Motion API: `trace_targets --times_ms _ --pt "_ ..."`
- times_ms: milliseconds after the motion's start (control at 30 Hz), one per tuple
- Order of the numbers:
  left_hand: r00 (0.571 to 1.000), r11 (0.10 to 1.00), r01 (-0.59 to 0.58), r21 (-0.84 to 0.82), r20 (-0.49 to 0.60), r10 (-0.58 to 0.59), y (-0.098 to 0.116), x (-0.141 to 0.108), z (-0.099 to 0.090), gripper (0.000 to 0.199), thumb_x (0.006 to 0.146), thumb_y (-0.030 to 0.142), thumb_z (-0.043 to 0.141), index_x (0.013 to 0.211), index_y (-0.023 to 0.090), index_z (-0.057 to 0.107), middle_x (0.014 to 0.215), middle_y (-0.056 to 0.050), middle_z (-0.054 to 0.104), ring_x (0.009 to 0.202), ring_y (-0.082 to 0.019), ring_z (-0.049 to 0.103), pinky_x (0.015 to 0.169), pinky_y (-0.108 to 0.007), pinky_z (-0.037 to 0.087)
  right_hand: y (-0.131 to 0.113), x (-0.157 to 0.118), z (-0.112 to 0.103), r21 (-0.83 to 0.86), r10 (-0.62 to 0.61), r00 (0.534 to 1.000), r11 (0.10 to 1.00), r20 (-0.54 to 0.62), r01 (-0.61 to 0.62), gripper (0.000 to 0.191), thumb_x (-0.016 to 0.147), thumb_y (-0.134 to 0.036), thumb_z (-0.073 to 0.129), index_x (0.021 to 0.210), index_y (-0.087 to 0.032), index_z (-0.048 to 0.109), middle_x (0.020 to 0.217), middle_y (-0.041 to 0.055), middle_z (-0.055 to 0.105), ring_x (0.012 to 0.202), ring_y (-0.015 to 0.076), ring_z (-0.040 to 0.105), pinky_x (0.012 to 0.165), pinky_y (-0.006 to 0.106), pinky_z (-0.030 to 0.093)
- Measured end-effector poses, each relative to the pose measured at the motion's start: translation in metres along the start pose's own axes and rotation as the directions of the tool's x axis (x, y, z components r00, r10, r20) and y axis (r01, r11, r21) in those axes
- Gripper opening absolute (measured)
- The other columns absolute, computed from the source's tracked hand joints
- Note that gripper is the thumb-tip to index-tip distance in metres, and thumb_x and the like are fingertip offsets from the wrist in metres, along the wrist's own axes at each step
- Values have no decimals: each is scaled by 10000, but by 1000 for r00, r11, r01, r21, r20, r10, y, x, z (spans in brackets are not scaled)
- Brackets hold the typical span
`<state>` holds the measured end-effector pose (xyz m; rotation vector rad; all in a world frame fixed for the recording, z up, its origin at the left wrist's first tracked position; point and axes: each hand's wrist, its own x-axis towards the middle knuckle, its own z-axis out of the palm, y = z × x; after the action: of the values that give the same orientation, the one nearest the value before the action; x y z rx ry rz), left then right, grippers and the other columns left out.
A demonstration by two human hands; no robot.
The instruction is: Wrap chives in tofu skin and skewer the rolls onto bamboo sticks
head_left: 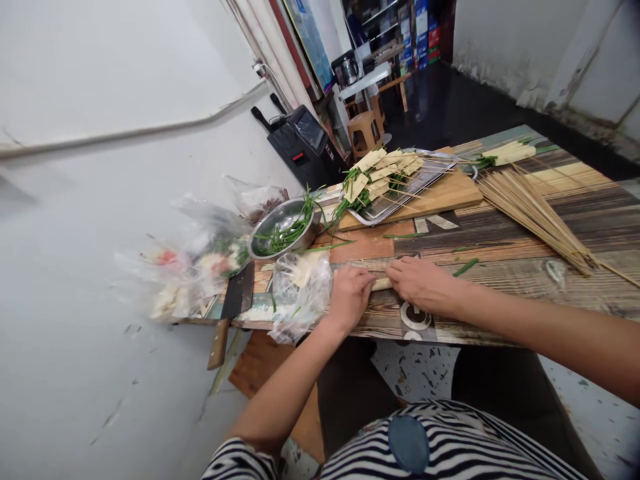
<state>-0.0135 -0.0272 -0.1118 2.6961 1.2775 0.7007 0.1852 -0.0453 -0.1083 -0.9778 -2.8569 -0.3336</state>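
At the table's near edge, my left hand (351, 293) closes its fingers on one end of a pale yellow tofu-skin roll (383, 284). My right hand (420, 283) presses curled fingers over the roll's other end, so only its middle shows. Just left of my left hand lies a clear plastic bag (305, 283) with pale tofu sheets inside. Beyond it, a steel bowl (263, 243) holds long green chives (287, 233). Skewered tofu-and-chive rolls (383, 175) are piled on a metal tray (380, 212) at the back.
Loose bamboo skewers (537, 217) fan out at the right. The tray rests on a wooden board (450, 193). A cleaver (237, 293) has its handle over the left table edge. Filled plastic bags (200, 260) stand by the wall, with a black machine (307, 147) behind.
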Motion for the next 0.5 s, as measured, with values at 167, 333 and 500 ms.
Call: trace_targets --times_ms 167,333,500 --pt "958 952 -287 105 5 288 6 -8 7 240 952 235 459 954 174 692 938 -80 713 866 -178 595 770 -335 447 7 8 -7 69 43 994 996 96 -50 227 893 -162 469 802 -116 671 865 113 609 863 215 525 720 333 340" --pt "960 960 -277 -26 -40 276 -2 -3 14 231 948 262 478 919 196 697 880 -56 717 838 -156 625 788 -314 483 12 -1 -7 147 129 989 979 70 -138 209 908 -191 474 970 -103 654 896 104 616 842 200 538 716 312 362" --pt "963 963 -268 -15 -25 267 -6 5 12 248 951 259 462 905 188 695 859 -58 721 778 -155 641 760 -310 499 18 -3 -8 188 116 993 975 21 -118 235 914 -188 451 857 -115 666 887 113 610 840 193 529 689 295 349"
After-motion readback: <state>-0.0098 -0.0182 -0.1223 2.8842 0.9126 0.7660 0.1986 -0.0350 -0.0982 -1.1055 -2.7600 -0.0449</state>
